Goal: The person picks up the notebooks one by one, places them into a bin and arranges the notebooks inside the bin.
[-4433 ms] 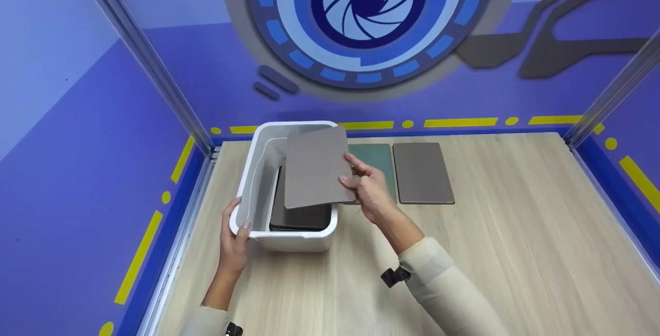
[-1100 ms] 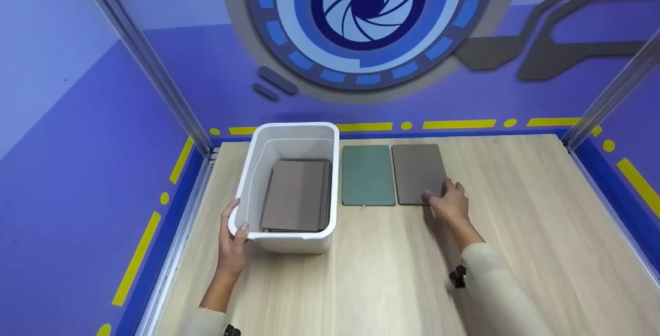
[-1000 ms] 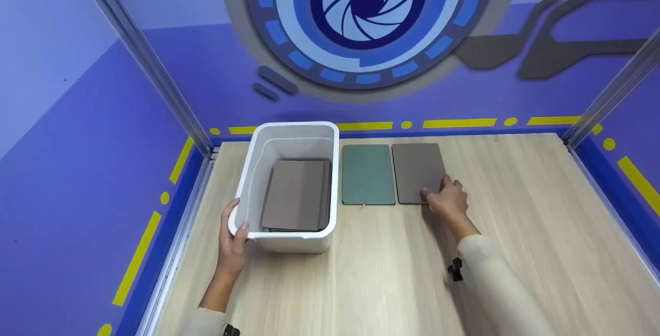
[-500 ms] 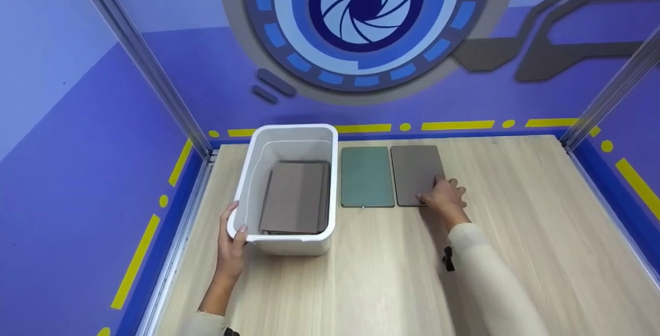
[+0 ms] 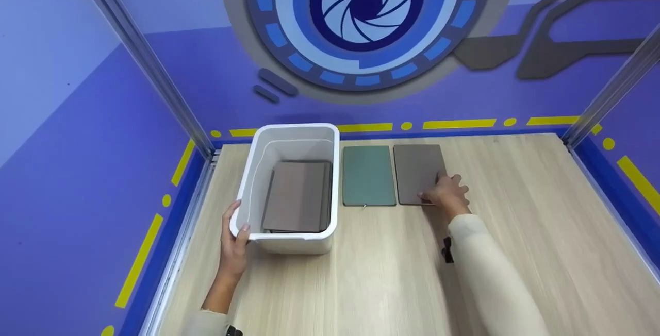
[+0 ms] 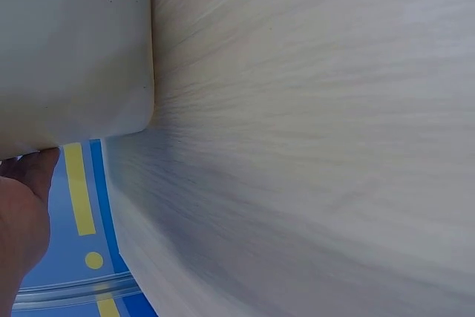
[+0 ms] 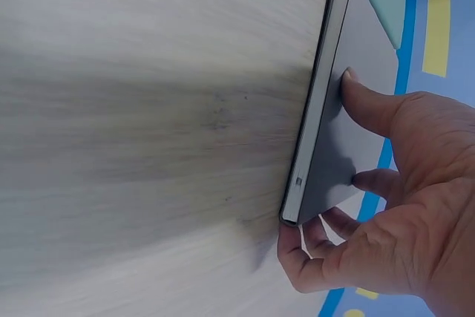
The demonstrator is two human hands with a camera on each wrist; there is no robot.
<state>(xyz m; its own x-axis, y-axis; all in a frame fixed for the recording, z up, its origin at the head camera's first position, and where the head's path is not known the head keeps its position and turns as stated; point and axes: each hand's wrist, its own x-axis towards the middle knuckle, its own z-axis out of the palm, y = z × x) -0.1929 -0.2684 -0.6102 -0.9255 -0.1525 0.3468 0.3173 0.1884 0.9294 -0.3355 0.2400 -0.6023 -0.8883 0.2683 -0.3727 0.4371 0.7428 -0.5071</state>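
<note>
My left hand (image 5: pixel 233 248) grips the near left corner of a white plastic bin (image 5: pixel 304 246), thumb over the rim. Brown notebooks (image 5: pixel 294 197) lie stacked inside it, the top one flat. On the table to the right, my right hand (image 5: pixel 447 191) holds the near right corner of another brown notebook (image 5: pixel 416 166). The right wrist view shows the thumb and one finger on the grey-brown cover (image 7: pixel 365 42), the other fingers curled at the edge by the corner. Pale page edges show beneath the cover, and the notebook lies flat in the head view.
Between the bin and the brown notebook lies a green notebook (image 5: pixel 367 176), with a small light tab at its near edge. A blue patterned wall (image 5: pixel 464 99) stands behind the wooden table (image 5: pixel 381 274). Metal rails (image 5: pixel 198 186) run along the left side.
Earlier, my right hand held a brown notebook over the bin; now a brown notebook tops the stack inside. That hand has moved right to the table notebook, its grip shifting slightly. My left hand stays put.
</note>
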